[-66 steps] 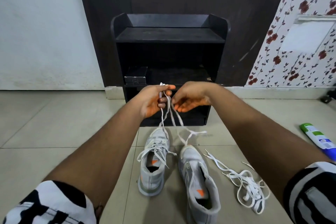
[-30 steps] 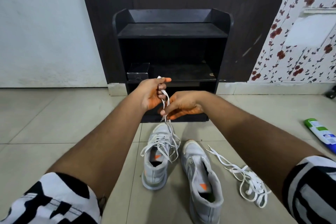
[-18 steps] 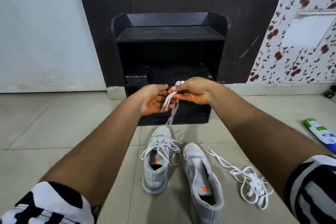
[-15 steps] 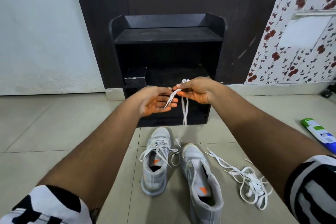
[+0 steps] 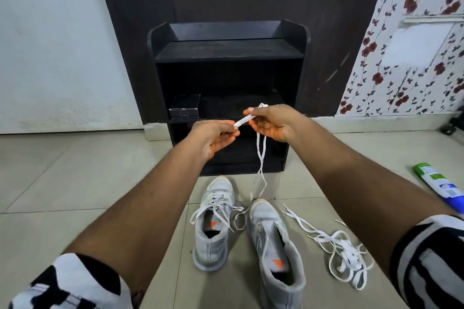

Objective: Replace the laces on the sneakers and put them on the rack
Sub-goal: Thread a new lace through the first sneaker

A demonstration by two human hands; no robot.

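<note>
Two grey sneakers stand on the floor tiles. The left sneaker (image 5: 213, 223) carries a loose white lace; the right sneaker (image 5: 273, 246) has bare eyelets. Above them, in front of the black rack (image 5: 227, 55), my left hand (image 5: 213, 137) pinches one end of a white lace (image 5: 261, 155). My right hand (image 5: 272, 121) grips a folded bunch of the same lace, and two strands hang from it down to the toe of the right sneaker. A second loose lace (image 5: 344, 248) lies tangled on the floor to the right.
A small black box (image 5: 184, 109) sits on the rack's middle shelf at the left. A green and blue tube (image 5: 438, 185) lies on the floor at the far right. The rack stands against a dark wall panel, with a flowered wall to its right.
The lace has been gathered up off the sneakers and passed into my right hand. My left hand, held open half a second ago, now pinches the lace's end.
</note>
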